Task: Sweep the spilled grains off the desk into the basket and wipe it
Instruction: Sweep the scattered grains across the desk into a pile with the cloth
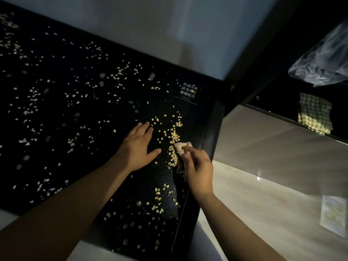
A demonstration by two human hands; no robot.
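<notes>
Pale yellow grains [174,137] lie scattered over the black glass desk [62,113], thickest in a ridge near the desk's right edge. My left hand [138,146] rests flat on the desk with fingers spread, just left of that ridge. My right hand [196,169] pinches a small pale cloth [181,147] and presses it on the desk against the grain ridge. No basket is in view.
A small sign with white characters [188,91] lies at the desk's far right corner. Right of the desk are a light floor [263,185], a checked cloth [314,113], a clear plastic bag [323,61] and a paper sheet [334,215].
</notes>
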